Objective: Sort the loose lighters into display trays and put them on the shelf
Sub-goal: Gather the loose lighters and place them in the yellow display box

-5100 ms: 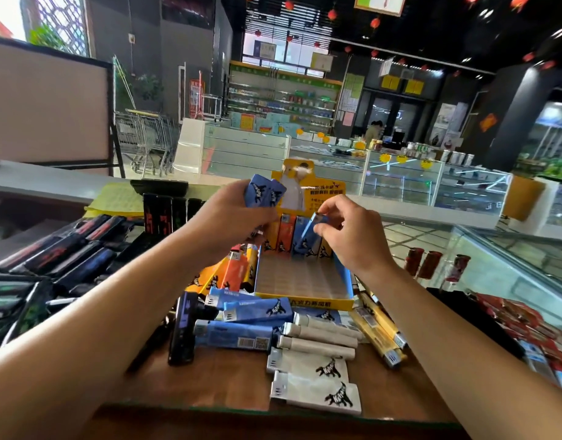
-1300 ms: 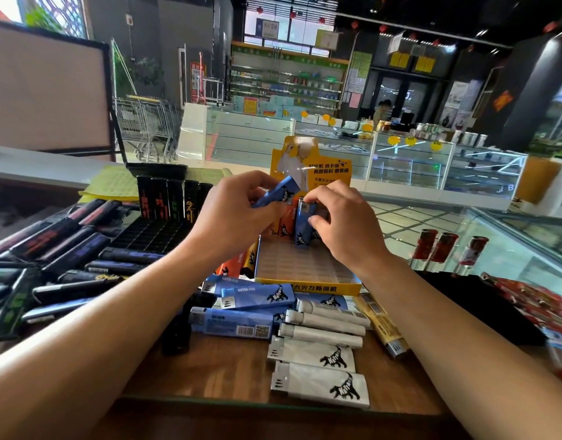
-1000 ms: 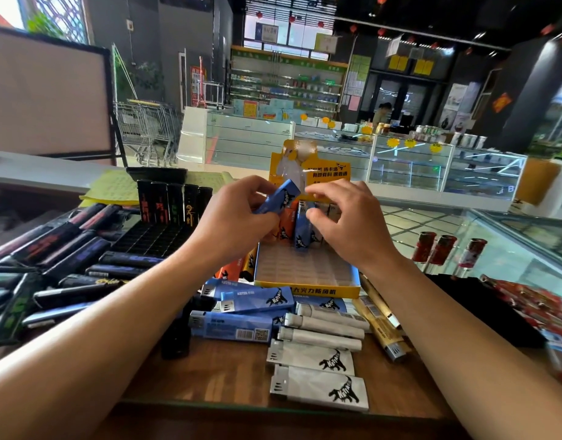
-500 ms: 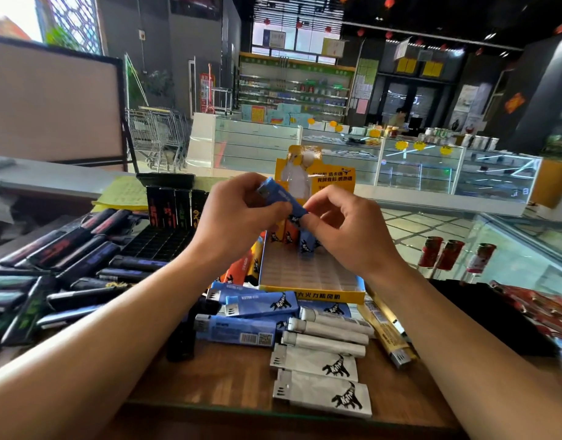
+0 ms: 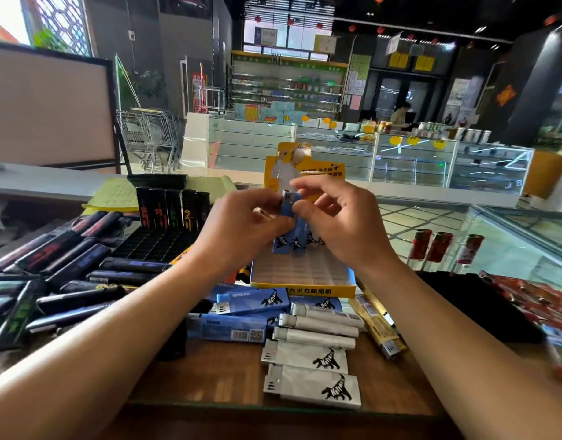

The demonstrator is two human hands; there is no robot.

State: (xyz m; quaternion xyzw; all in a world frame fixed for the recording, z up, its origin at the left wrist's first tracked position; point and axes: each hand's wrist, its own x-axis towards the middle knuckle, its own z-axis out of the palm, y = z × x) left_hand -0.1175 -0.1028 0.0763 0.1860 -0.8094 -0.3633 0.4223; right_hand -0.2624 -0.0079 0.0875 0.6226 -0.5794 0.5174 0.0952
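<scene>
A shop with glass counters and stocked shelves lay behind a brown wooden surface (image 5: 229, 382) crowded with lighters. Above the yellow cardboard tray (image 5: 305, 289), both hands met around one blue lighter (image 5: 289, 203), held upright with its metal top uppermost. The left hand (image 5: 238, 230) had its fingers curled round the lighter's lower part; the right hand (image 5: 346, 223) pinched the top between thumb and forefinger, its other fingers loosely bent. Blue lighters (image 5: 292, 241) stood at the back of the tray's pale gridded floor; their count was hidden by the hands. In front lay two flat white lighters (image 5: 308, 373) printed with black scorpions, three more on edge above them, and several blue ones (image 5: 251, 301). To the left, glossy black lighters (image 5: 67, 268) lay heaped, with five upright in a black tray (image 5: 155, 246).
</scene>
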